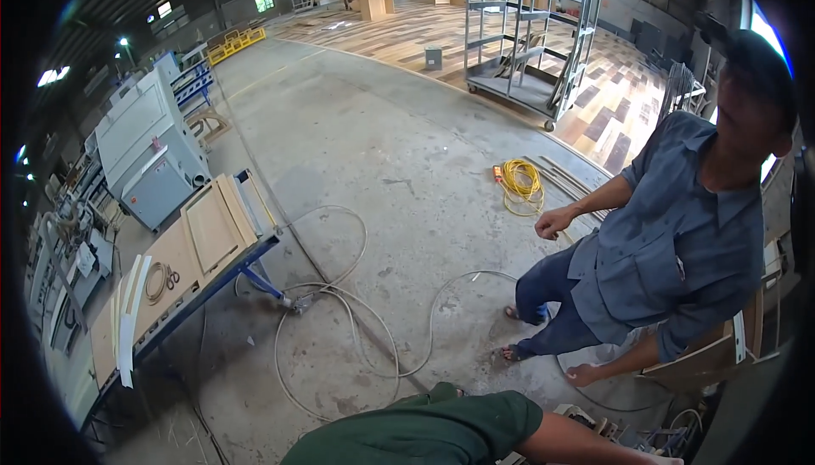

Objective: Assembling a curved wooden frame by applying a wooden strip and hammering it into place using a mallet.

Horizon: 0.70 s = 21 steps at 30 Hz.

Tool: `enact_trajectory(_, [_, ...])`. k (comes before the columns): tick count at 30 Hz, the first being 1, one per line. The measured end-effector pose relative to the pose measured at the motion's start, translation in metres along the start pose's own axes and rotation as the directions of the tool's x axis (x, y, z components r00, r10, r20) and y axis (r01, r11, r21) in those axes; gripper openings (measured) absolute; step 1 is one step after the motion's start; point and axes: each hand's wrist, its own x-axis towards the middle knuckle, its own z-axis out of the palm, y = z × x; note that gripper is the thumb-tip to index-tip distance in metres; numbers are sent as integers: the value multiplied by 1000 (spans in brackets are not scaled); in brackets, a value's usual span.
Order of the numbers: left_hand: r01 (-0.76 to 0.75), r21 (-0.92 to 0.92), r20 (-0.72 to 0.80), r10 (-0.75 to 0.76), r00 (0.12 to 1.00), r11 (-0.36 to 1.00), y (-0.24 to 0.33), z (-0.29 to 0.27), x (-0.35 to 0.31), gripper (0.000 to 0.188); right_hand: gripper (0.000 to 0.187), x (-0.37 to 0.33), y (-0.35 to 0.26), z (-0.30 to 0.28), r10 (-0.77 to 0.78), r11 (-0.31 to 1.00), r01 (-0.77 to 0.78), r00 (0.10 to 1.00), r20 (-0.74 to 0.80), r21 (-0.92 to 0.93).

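Note:
From the lower edge, my right arm in a green sleeve (509, 418) stretches out to the right. Only a sliver of my right hand (666, 460) shows at the bottom edge; its fingers are cut off, so any hold is hidden. Closest to that hand is a jumble of tools or machine parts (645, 441), too cluttered to make out. My left hand is outside the picture. A co-worker in a blue-grey shirt (654, 236) stands to the right, one hand (556, 223) curled at waist height and the other (584, 373) hanging lower.
At left, a blue-framed workbench (182, 295) carries wooden panels, pale strips (129, 329), a tape roll (157, 282) and scissors (173, 278). A thin hose (395, 338) loops across the concrete. Farther off are a yellow cable coil (519, 183), a wheeled metal rack (535, 49) and a grey machine (153, 147).

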Motion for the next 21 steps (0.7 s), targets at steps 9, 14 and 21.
enact_trajectory(9, [-10, 5, -43, 10, 999, 1000, -6, 0, 13, 71, 40, -24, 6, -10, 174, 984, -172, 983, -52, 47])
enact_trajectory(14, [-75, 181, -327, 131, 936, 981, -45, -11, 32, 66, 46, -37, 6, -3, 256, 964, -251, 965, -53, 85])
enact_trajectory(21, [-76, -75, -59, 71, 996, 994, -15, 4, 4, 69, 54, -18, -25, 33, 349, 920, -332, 936, -50, 209])
